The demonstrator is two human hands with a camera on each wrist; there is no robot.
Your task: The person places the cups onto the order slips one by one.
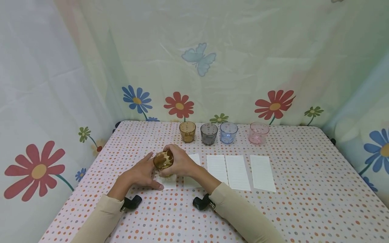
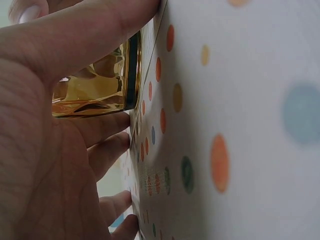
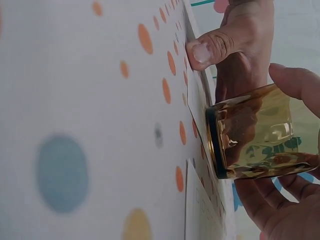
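My right hand (image 1: 181, 162) grips an amber glass cup (image 1: 163, 161) near its rim, thumb on one side and fingers on the other. Base down and slightly tilted, the cup is over the leftmost white paper strip (image 1: 171, 184). In the right wrist view the base of the amber cup (image 3: 260, 137) is at the paper; whether it bears on it I cannot tell. My left hand (image 1: 140, 173) lies spread to the left of the cup, its thumb on the strip's near end. In the left wrist view its other fingertips (image 2: 122, 141) reach the tablecloth beyond the cup.
Along the back of the dotted tablecloth (image 1: 304, 175) stand another amber cup (image 1: 187, 132), a grey cup (image 1: 209, 134), a blue cup (image 1: 228, 133) and a pink cup (image 1: 258, 133). Several more paper strips (image 1: 238, 172) lie to the right of the held cup.
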